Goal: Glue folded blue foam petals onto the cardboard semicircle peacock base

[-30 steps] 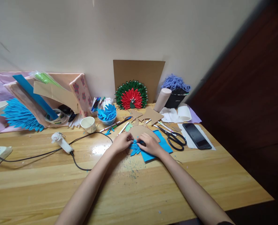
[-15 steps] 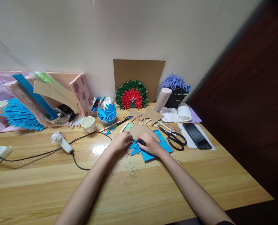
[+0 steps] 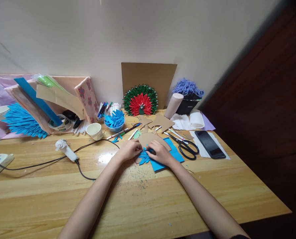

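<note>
Spreading across pretty much the whole view is a wooden worktop (image 3: 143,199), and I'll place everything off the cardboard semicircle (image 3: 150,137) lying near its middle. Biggest thing behind the semicircle is a brown cardboard sheet (image 3: 149,74) leaning on the wall, with a red and green fan-shaped piece (image 3: 140,101) propped in front of it. Way off to the semicircle's left there's a leaning pile of pink boards and cardboard (image 3: 60,96), plus a spiky blue paper fan (image 3: 23,121). Just under the semicircle's right side lies a blue paper sheet (image 3: 174,152). To its right: black scissors (image 3: 187,147), then a dark phone (image 3: 209,144) further out. To its left: a hot glue gun (image 3: 65,149) with a black cord, a paper cup (image 3: 95,131), and a little bowl of blue paper bits (image 3: 114,121).

Both hands meet at the semicircle's front edge. The left hand (image 3: 130,149) presses down on the cardboard, fingers curled. The right hand (image 3: 160,152) pinches the small blue folded petals (image 3: 145,157) that sit right on that front edge, touching the cardboard and overlapping the blue sheet.
</note>
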### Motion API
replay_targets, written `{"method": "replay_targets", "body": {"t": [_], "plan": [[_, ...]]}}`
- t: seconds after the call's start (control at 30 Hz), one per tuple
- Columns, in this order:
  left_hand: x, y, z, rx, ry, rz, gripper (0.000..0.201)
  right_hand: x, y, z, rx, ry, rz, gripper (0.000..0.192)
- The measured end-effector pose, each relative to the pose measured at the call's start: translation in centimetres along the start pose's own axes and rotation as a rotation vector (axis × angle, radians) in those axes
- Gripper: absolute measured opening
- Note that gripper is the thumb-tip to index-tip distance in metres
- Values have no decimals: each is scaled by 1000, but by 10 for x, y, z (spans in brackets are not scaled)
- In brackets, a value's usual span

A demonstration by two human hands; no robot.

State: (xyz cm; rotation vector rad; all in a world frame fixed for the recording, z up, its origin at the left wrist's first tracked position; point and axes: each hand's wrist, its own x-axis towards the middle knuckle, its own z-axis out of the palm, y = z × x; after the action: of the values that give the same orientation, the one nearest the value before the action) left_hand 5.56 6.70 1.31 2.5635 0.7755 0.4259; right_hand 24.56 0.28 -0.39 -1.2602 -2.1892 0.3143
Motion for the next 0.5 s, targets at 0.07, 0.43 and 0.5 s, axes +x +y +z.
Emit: {"method": "replay_targets", "body": {"t": [0.07,0.43,0.5], "plan": [[0,1,0,1,-2,-2,13,0,-1,0,-27,-1,-15,4],[-1,1,-1,-18,-20,-31,16,2,-8,1,-237,7,-56,13],[-1,2,-2,-23,-23,-31,16,1,-8,3,-228,11,-47,13]]}}
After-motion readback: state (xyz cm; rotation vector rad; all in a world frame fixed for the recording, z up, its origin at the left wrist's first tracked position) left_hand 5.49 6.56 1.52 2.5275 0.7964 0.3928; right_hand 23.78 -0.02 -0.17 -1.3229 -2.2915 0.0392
